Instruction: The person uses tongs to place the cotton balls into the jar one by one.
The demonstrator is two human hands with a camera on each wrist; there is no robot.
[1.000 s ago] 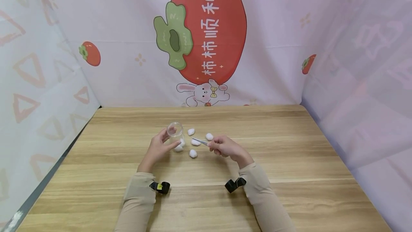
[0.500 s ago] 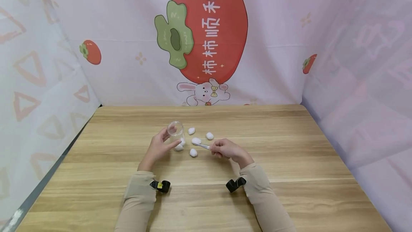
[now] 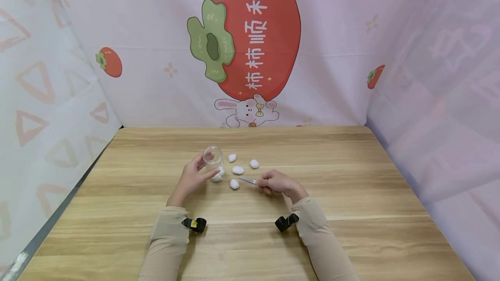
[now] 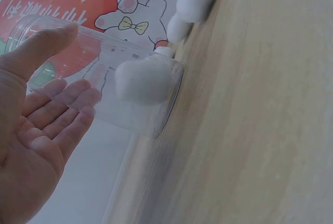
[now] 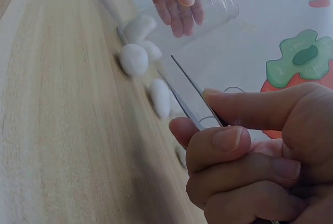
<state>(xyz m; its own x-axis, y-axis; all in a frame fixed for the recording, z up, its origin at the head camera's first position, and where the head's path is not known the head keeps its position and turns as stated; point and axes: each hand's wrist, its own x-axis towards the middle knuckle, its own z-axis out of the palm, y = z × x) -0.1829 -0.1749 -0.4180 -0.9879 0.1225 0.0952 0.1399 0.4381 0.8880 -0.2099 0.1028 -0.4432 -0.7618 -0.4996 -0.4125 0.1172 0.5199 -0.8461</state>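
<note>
My left hand [image 3: 191, 181] grips a clear plastic jar [image 4: 96, 73], thumb on one side and fingers on the other. It has no lid and stands upright on the table, with white cotton balls [image 4: 145, 81] at its bottom. Several loose cotton balls lie to its right, among them a middle one [image 3: 238, 170] and a near one [image 3: 234, 184]. Between thumb and curled fingers my right hand [image 3: 276, 182] pinches metal tweezers [image 3: 247, 180]. Their tips stand apart with nothing between them, close to the middle and near balls, as the right wrist view [image 5: 187, 91] shows too.
Two more loose cotton balls, a far-left one [image 3: 232, 158] and a right one [image 3: 254, 164], lie farther back. The wooden table [image 3: 242, 246] meets a printed cloth backdrop [image 3: 156, 90] at its back edge. Black camera straps [image 3: 195, 224] sit on both wrists.
The tweezer tips came down to the middle cotton ball, then drew back toward the near side, empty. My right hand shifted slightly right and nearer. The left hand and jar stayed put.
</note>
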